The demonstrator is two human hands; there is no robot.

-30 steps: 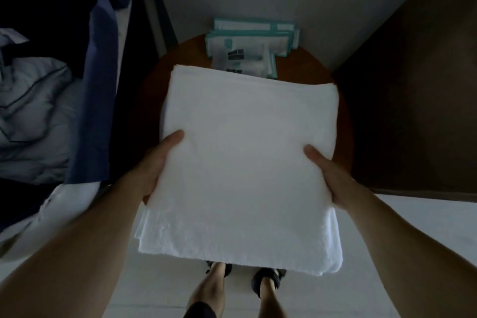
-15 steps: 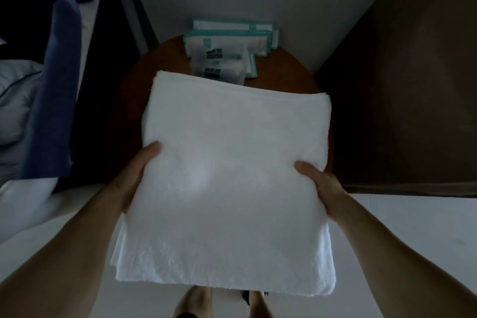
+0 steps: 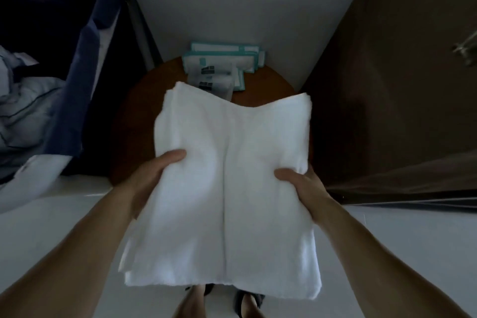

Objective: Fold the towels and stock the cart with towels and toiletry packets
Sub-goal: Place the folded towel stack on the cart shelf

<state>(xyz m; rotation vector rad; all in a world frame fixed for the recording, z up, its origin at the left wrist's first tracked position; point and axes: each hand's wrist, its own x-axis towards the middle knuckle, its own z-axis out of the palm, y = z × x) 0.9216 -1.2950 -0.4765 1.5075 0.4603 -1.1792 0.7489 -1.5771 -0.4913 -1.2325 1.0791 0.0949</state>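
Bedding: crumpled pale sheets (image 3: 25, 100) at far left, beside a hanging blue cloth (image 3: 77, 80); neither touches the towel.
Left hand: the left hand (image 3: 151, 181) pinches the towel's left edge, with the thumb laid on top and the fingers hidden beneath.
Towel: a white folded towel (image 3: 201, 227) is held in the air between both hands. Its far part hangs over the table and its near edge hangs above the person's feet. A crease runs down its middle, where it sags into a valley.
Handling: likely light, soft and limp. It bends wherever it is not supported, and its stacked layers could slide apart. It is neither fragile nor slippery.
Where to hold: the two side edges, about midway along, with fingers spread beneath to catch every layer. A one-handed grip would probably let the fold fall open.
Packets: teal-edged toiletry packets (image 3: 222, 64) lie stacked at the table's far side against the wall, partly hidden by the towel's far edge.
Table: a round brown table (image 3: 265, 85), below the towel. Whether the two touch cannot be told.
Right hand: the right hand (image 3: 303, 187) pinches the right edge in the same way, thumb on top and fingers hidden below.
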